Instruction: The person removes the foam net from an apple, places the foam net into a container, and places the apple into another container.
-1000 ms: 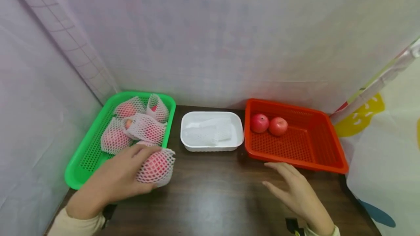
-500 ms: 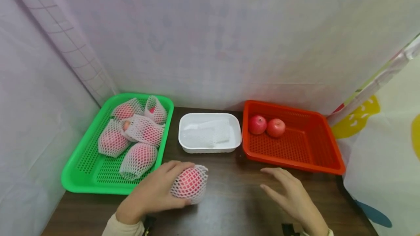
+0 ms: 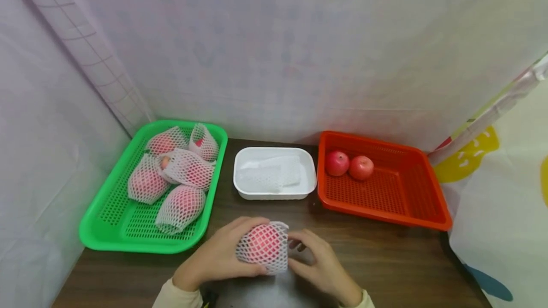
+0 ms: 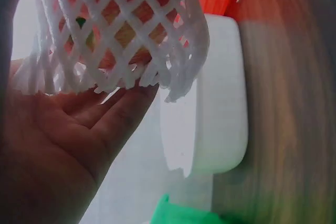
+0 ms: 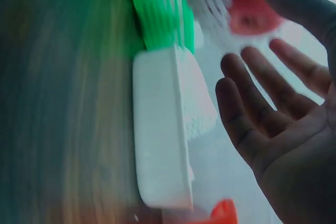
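My left hand grips a red apple in a white foam net, held above the front middle of the table. In the left wrist view the net's frayed edge hangs around the apple by the fingers. Close at the other end is my right hand, its fingers spread and loosely bent. From the right wrist view, the apple's red end shows bare past the net, with the right thumb right at it.
A green basket on the left holds several netted apples. In the middle a white tub contains flat foam nets. The red basket at right has two bare apples. White sheeting stands behind.
My left hand has carried the netted apple rightward from the green basket to the table's front middle. My right hand has moved left and down to meet it.
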### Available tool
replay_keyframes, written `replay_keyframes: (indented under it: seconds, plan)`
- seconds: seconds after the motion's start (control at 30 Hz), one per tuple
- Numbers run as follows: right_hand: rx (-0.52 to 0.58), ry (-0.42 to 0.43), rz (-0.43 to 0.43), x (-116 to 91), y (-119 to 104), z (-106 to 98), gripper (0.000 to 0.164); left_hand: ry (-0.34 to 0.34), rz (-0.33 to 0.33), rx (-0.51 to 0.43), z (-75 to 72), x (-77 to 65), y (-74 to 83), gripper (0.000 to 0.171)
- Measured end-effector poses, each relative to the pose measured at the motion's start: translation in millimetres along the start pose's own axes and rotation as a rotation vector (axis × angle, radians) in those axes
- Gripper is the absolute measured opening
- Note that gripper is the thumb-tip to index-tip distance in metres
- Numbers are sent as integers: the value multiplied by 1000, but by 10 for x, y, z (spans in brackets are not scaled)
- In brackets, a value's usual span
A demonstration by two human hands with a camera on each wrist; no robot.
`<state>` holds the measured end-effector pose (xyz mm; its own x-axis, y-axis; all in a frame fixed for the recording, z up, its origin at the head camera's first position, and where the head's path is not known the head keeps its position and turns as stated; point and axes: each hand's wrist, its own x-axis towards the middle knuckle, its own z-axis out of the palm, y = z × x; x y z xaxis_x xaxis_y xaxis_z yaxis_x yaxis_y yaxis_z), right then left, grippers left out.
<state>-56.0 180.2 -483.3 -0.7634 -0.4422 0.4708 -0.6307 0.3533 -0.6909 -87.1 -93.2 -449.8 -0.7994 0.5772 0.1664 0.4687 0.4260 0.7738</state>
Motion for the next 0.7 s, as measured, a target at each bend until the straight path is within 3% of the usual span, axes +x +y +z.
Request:
replay_keyframes:
  seconds: [0.13,0.23,0.33,0.43,0.53,0.7]
  plan:
    - [12,-18,47,23,-44,118,81,4,10,-61,97,55,-25,81]
    - [-44,-29,109,37,-68,160,94,-12,20,-105,165,99,-26,84]
    - [-104,-10,123,43,-61,176,97,-41,21,-139,190,130,-7,85]
    - [-141,31,78,38,-31,161,97,-63,4,-144,158,138,16,84]
    - [-130,66,44,19,-12,122,97,-80,-5,-142,99,132,23,80]
    - [-63,74,116,-44,-28,60,99,-71,32,-115,15,123,-20,57]
